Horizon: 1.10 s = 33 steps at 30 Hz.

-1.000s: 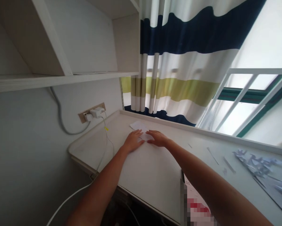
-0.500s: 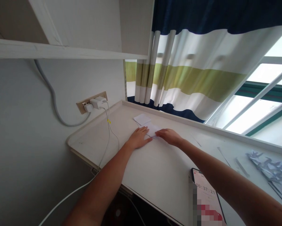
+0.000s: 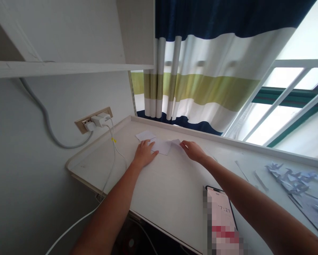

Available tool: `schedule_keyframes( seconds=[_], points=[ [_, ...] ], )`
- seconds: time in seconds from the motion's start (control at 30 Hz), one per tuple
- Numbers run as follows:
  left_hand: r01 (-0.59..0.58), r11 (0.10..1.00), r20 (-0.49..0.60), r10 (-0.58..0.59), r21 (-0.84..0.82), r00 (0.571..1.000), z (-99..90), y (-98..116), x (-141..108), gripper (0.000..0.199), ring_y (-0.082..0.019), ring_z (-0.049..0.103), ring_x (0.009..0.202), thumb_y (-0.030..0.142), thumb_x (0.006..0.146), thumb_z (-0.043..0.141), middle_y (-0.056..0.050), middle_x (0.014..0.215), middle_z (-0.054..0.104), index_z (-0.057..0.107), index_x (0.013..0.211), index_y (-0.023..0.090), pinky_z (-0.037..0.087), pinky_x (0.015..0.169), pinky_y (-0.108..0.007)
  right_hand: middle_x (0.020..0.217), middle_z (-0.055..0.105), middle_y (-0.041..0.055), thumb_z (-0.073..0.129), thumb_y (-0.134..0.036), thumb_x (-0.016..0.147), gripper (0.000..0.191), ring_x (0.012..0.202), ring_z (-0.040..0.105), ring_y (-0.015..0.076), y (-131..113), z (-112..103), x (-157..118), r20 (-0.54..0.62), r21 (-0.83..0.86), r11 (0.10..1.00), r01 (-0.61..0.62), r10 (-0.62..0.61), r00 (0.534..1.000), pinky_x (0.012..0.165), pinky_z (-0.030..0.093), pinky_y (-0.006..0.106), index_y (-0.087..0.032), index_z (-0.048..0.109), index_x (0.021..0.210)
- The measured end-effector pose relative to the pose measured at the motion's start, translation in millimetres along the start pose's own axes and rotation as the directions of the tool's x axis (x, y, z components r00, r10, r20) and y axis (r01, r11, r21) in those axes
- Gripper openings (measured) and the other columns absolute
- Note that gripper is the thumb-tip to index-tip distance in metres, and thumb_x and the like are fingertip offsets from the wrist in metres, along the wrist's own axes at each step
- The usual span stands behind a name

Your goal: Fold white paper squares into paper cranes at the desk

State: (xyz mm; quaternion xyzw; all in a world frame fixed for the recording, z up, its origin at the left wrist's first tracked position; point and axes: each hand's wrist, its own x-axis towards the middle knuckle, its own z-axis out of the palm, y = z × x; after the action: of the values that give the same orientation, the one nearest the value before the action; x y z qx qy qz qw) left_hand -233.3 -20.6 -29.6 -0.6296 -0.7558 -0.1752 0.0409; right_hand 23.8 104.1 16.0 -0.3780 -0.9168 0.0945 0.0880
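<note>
Two white paper pieces lie on the white desk (image 3: 172, 184). The larger sheet (image 3: 161, 146) sits under my left hand (image 3: 144, 154), whose flat fingers press on its left part. The smaller paper square (image 3: 145, 135) lies just beyond, nearly touching it. My right hand (image 3: 192, 150) is at the sheet's right tip, fingertips together against a thin paper flap (image 3: 176, 142). Whether those fingers grip it is hidden. The hands stand apart, with the sheet's middle showing between them.
A phone (image 3: 220, 209) showing a timer lies under my right forearm. Folded paper figures (image 3: 289, 182) and loose paper strips (image 3: 260, 180) lie to the right. A socket with chargers (image 3: 92, 122) and white cables runs along the left wall, under a shelf (image 3: 68, 69).
My right hand has drawn away to the right, widening the gap between my hands, and the sheet now shows more. The view has shifted slightly, and the phone shows more fully.
</note>
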Motion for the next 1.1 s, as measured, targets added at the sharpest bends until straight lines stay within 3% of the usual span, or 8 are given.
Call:
schedule_keyframes(
  seconds=[0.07, 0.2, 0.33, 0.47, 0.7, 0.83, 0.97, 1.1],
  points=[
    [0.065, 0.998, -0.098, -0.063, 0.024, 0.993, 1.4, -14, 6, 0.057, -0.033, 0.036, 0.145, 0.048, 0.096, 0.049, -0.013, 0.158, 0.043, 0.051, 0.146, 0.021, 0.028, 0.119, -0.046, 0.103, 0.076, 0.0147, 0.034, -0.037, 0.107, 0.04, 0.091, 0.07, 0.0263, 1, 3, -2, 0.0, 0.04, 0.999, -0.021, 0.021, 1.0, 0.072, 0.046, 0.03, -0.017, 0.068, 0.104],
    [0.209, 0.977, -0.027, -0.209, 0.029, 0.978, 7.8, -35, 17, 0.056, -0.035, 0.041, 0.142, 0.047, 0.098, 0.047, -0.018, 0.152, 0.049, 0.055, 0.142, 0.013, 0.03, 0.116, -0.048, 0.104, 0.076, 0.0127, 0.04, -0.036, 0.105, 0.036, 0.091, 0.07, 0.0242, -3, 9, -2, 0.041, 0.11, 0.994, -0.007, 0.003, 0.999, 0.072, 0.045, 0.028, -0.018, 0.07, 0.101],
    [0.205, 0.979, -0.07, -0.203, 0.019, 0.977, 8.7, -38, 20, 0.036, -0.029, 0.057, 0.121, 0.036, 0.099, 0.046, -0.014, 0.13, 0.067, 0.07, 0.12, 0.017, 0.042, 0.102, -0.04, 0.102, 0.077, 0.012, 0.042, -0.036, 0.104, 0.035, 0.087, 0.069, 0.0232, -13, 11, 4, 0.068, 0.167, 0.986, 0.02, -0.032, 0.997, 0.071, 0.044, 0.027, -0.017, 0.071, 0.099],
    [0.213, 0.977, -0.116, -0.208, 0.033, 0.971, 2.3, -35, 20, 0.035, -0.029, 0.061, 0.11, 0.028, 0.101, 0.039, -0.016, 0.111, 0.071, 0.071, 0.105, 0.016, 0.043, 0.094, -0.04, 0.1, 0.077, 0.0121, 0.045, -0.034, 0.103, 0.033, 0.085, 0.069, 0.0228, -30, 18, 12, 0.069, 0.217, 0.975, 0.048, -0.064, 0.996, 0.07, 0.043, 0.027, -0.017, 0.072, 0.095],
    [0.174, 0.984, -0.202, -0.177, -0.033, 0.963, -6.6, -29, 13, 0.031, -0.029, 0.06, 0.111, 0.029, 0.1, 0.041, -0.015, 0.106, 0.071, 0.068, 0.098, 0.015, 0.043, 0.095, -0.041, 0.095, 0.076, 0.0112, 0.047, -0.028, 0.102, 0.027, 0.083, 0.066, 0.0211, -57, 25, 26, -0.033, 0.303, 0.951, 0.06, -0.052, 0.998, 0.07, 0.042, 0.027, -0.017, 0.069, 0.094],
    [0.092, 0.989, -0.157, -0.109, -0.113, 0.982, -8.1, -28, 6, 0.018, -0.025, 0.065, 0.1, 0.029, 0.093, 0.055, -0.009, 0.096, 0.074, 0.069, 0.085, 0.02, 0.045, 0.094, -0.037, 0.097, 0.075, 0.0112, 0.048, -0.025, 0.099, 0.021, 0.086, 0.066, 0.0216, -45, 7, 21, -0.145, 0.364, 0.931, 0.026, 0.029, 0.989, 0.073, 0.044, 0.029, -0.016, 0.067, 0.097],
    [0.071, 0.972, -0.21, -0.12, -0.225, 0.97, -12.9, -14, 5, 0.02, -0.025, 0.066, 0.103, 0.031, 0.095, 0.053, -0.01, 0.105, 0.074, 0.068, 0.096, 0.019, 0.046, 0.099, -0.039, 0.092, 0.075, 0.0101, 0.044, -0.033, 0.1, 0.027, 0.081, 0.067, 0.0211, -13, -18, -9, -0.223, 0.453, 0.891, -0.033, 0.149, 0.963, 0.071, 0.048, 0.03, -0.016, 0.063, 0.092],
    [-0.099, 0.813, -0.198, -0.021, -0.574, 0.98, -13.9, 44, 8, 0.023, -0.025, 0.066, 0.108, 0.039, 0.096, 0.056, -0.01, 0.109, 0.074, 0.068, 0.098, 0.02, 0.046, 0.102, -0.041, 0.077, 0.073, 0.0054, 0.061, -0.047, 0.09, 0.029, 0.07, 0.065, 0.0192, 21, -34, -65, -0.191, 0.804, 0.595, -0.015, 0.282, 0.94, 0.068, 0.052, 0.032, -0.018, 0.063, 0.092]
  ],
)
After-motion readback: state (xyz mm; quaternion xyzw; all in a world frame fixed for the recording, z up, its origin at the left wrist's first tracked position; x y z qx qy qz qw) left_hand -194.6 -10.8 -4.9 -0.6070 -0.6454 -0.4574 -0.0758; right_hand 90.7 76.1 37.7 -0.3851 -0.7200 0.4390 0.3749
